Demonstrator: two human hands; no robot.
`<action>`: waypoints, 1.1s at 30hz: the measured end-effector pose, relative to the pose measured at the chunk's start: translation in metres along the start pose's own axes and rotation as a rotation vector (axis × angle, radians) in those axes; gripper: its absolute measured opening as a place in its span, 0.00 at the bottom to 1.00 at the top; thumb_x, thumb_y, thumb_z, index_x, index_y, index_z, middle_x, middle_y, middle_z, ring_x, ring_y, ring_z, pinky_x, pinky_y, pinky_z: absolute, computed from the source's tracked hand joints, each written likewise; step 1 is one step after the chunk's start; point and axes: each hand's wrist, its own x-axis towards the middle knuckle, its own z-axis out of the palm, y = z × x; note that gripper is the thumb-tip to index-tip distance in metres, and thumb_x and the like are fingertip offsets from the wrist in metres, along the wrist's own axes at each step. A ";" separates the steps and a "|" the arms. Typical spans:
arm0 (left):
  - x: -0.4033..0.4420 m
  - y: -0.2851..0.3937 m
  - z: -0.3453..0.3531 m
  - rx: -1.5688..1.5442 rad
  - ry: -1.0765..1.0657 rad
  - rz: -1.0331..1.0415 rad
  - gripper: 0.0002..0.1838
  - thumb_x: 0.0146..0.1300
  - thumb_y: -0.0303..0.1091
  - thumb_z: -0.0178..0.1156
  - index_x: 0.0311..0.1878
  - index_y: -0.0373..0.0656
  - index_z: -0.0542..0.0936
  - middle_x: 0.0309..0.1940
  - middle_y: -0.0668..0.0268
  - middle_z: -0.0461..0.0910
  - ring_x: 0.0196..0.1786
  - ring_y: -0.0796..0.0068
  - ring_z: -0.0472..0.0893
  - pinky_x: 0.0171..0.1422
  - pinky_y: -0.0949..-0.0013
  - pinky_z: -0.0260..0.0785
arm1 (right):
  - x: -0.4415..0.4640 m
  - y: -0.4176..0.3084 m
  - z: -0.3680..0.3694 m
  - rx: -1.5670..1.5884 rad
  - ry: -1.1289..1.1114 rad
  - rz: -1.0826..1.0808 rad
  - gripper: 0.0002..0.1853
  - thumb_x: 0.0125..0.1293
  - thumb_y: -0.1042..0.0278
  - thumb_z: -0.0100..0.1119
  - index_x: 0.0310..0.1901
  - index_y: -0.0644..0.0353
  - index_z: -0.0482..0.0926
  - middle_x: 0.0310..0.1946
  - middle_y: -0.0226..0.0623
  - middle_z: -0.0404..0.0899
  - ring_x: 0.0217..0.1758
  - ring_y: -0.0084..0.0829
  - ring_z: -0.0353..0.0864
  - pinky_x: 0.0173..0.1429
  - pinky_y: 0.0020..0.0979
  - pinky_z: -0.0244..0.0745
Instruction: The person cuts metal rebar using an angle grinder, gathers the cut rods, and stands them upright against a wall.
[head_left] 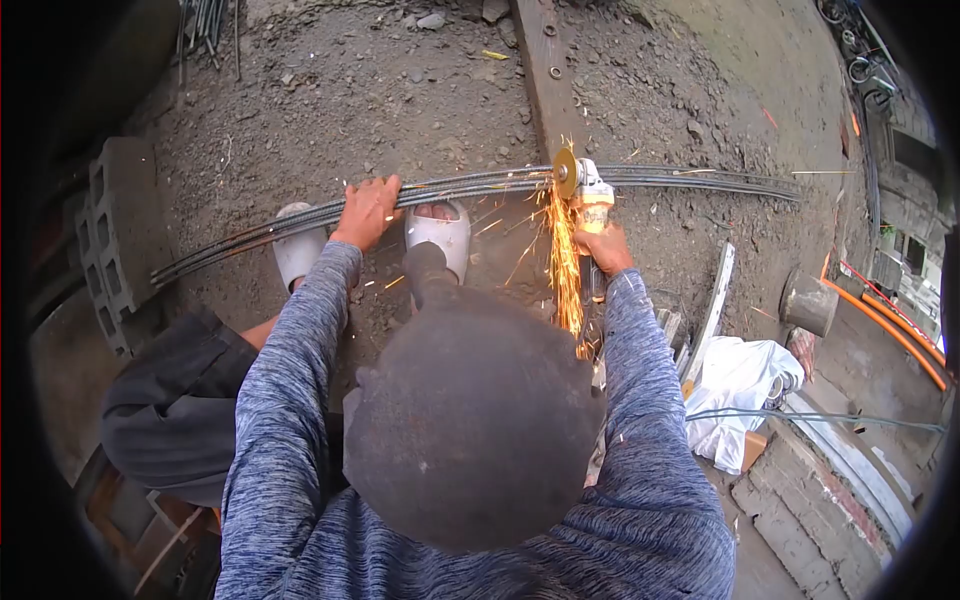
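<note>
A bundle of thin steel rods [480, 187] runs across the view, from the concrete block at the left to the bare ground at the right. My left hand [367, 211] is wrapped over the rods left of the middle and presses on them. In my right hand [606, 248] is a yellow and white angle grinder [594, 205]. Its disc [566, 173] stands upright against the rods, and orange sparks [563, 270] stream from there toward my body. Beneath the rods, near the disc, lies a flat rusty metal bar [545, 90].
My feet in white shoes [440, 232] are just below the rods. A hollow concrete block [112, 240] is at the left. At the right are a metal cylinder [808, 302], a white sack [735, 385], orange hoses [890, 325] and a green cord [820, 415].
</note>
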 end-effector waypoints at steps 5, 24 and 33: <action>-0.001 -0.001 0.000 -0.003 -0.008 0.003 0.22 0.62 0.40 0.69 0.53 0.46 0.69 0.48 0.58 0.80 0.56 0.51 0.80 0.57 0.40 0.67 | -0.001 0.017 0.002 0.087 -0.029 -0.029 0.17 0.51 0.59 0.72 0.36 0.65 0.85 0.33 0.38 0.87 0.33 0.30 0.85 0.42 0.35 0.80; -0.002 -0.004 0.003 -0.034 0.011 0.014 0.22 0.64 0.39 0.68 0.54 0.46 0.69 0.48 0.57 0.80 0.57 0.50 0.79 0.60 0.38 0.65 | -0.026 0.026 0.009 0.119 0.014 0.061 0.24 0.49 0.62 0.73 0.44 0.68 0.80 0.35 0.39 0.86 0.33 0.31 0.85 0.41 0.34 0.81; 0.000 -0.001 0.000 -0.020 -0.029 -0.015 0.22 0.63 0.39 0.69 0.52 0.47 0.69 0.48 0.57 0.80 0.56 0.50 0.80 0.60 0.38 0.66 | -0.017 0.017 0.009 0.165 0.027 0.077 0.18 0.47 0.60 0.73 0.34 0.65 0.85 0.31 0.38 0.87 0.33 0.30 0.86 0.40 0.34 0.81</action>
